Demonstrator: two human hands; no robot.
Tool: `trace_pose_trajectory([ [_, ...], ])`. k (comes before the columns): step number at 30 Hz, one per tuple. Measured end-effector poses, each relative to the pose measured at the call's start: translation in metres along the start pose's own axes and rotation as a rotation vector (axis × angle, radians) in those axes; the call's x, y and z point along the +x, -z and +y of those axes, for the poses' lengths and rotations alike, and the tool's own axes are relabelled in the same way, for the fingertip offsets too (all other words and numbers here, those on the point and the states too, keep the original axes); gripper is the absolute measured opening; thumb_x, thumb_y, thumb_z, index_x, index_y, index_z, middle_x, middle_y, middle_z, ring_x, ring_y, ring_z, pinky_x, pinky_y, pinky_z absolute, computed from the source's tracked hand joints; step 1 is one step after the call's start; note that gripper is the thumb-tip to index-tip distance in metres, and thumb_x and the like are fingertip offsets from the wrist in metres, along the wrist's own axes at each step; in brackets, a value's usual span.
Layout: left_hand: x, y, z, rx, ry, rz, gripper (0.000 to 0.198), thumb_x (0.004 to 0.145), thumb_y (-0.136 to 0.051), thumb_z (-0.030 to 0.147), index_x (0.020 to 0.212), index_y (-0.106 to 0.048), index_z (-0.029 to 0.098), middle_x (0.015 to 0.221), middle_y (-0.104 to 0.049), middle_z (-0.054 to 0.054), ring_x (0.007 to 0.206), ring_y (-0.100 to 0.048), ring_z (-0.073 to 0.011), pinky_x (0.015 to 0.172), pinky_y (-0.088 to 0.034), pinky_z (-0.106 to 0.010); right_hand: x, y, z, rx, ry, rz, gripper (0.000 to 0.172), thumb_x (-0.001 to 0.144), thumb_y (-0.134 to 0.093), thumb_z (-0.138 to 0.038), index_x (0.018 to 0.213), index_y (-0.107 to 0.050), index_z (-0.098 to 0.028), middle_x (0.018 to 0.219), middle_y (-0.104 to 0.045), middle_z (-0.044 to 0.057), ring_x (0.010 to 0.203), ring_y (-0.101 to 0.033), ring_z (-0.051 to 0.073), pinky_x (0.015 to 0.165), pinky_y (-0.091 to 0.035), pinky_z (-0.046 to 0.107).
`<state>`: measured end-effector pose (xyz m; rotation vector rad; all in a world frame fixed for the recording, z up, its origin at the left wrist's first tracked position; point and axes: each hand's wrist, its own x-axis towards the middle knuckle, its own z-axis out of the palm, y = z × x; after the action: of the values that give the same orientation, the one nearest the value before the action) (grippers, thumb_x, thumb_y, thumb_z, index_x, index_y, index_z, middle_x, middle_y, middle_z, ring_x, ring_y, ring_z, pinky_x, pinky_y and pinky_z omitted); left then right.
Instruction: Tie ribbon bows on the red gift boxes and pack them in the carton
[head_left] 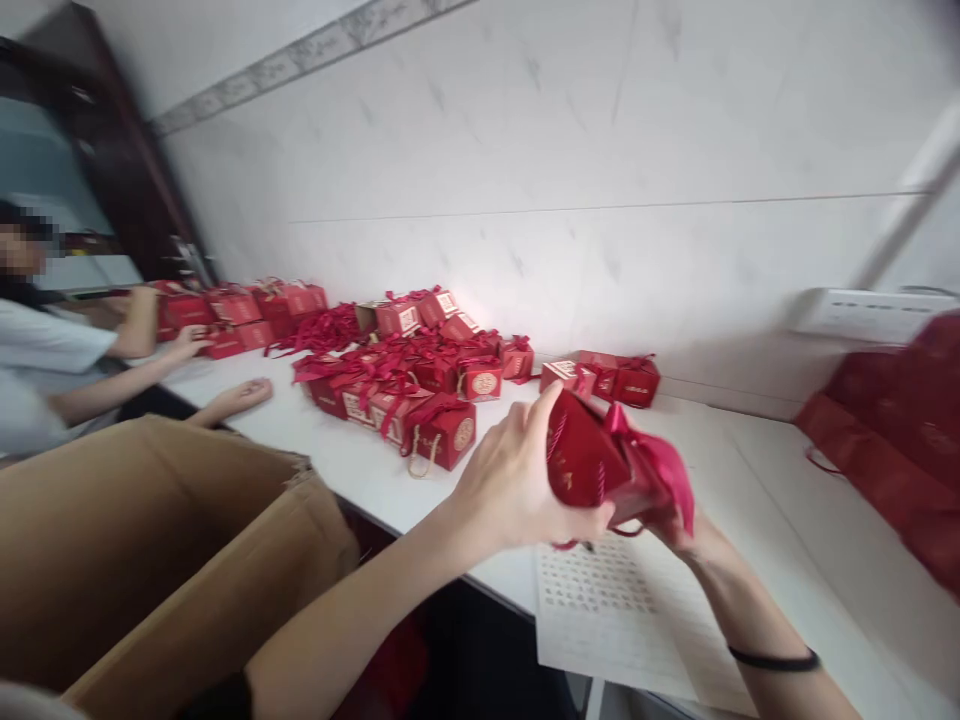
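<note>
My left hand (514, 480) is closed round the near left end of a red gift box (589, 460), fingers on top and thumb at the lower edge. The box is tilted above the table and carries a bright red ribbon (671, 470) and twisted cord handles. From the right, my right hand (679, 530) grips the box's other end, its fingers mostly hidden behind the box and ribbon. Under the box lies a printed sheet (600, 590). Several similar ribboned boxes (442, 435) stand grouped left of my hands, and a few more red boxes (634, 380) sit behind.
An open cardboard carton (172, 540) stands at the lower left, beside the white table (750, 450). Another person's arms (161, 365) rest over the far left, near red boxes (232, 305) and loose ribbons (322, 328). Red bags (892, 440) lie at right by a wall socket strip (874, 313).
</note>
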<state>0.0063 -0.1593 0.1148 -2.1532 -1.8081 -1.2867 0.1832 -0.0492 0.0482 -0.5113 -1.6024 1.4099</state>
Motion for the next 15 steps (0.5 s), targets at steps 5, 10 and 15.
trace_pose_trajectory([
  [5,0.062,0.034,-0.037,-0.457,0.362,-0.005,0.056,0.071,-0.063,0.049,0.116,-0.055,0.017,0.106,-0.066,-0.013,0.096,-0.065,-0.0273,0.078,-0.054,-0.038,0.014,0.008,0.015,-0.131,-0.133,0.008,0.084,0.057,-0.05,-0.087,0.118,-0.056,-0.03,0.115,-0.063,0.015,0.098,-0.063,0.037,0.069,-0.054,0.047],
  [10,0.079,0.092,-0.077,-0.852,0.749,0.022,0.04,0.081,-0.042,0.052,0.082,-0.061,0.017,0.074,-0.068,-0.01,0.073,-0.065,-0.0213,0.066,-0.054,-0.036,0.017,0.025,0.068,-0.973,-0.251,0.002,0.067,0.056,-0.052,-0.073,0.094,-0.062,-0.02,0.07,-0.065,0.011,0.061,-0.063,0.034,0.063,-0.049,0.051],
  [15,0.026,0.156,-0.106,-0.966,1.073,0.158,0.047,0.079,-0.036,0.061,0.07,-0.059,0.02,0.065,-0.065,-0.008,0.065,-0.064,-0.0227,0.06,-0.055,-0.04,0.01,0.043,0.135,-1.068,-0.254,-0.12,0.056,0.066,-0.044,-0.066,0.098,-0.058,-0.023,0.041,-0.051,0.0,0.044,-0.058,0.03,0.049,-0.044,0.041],
])
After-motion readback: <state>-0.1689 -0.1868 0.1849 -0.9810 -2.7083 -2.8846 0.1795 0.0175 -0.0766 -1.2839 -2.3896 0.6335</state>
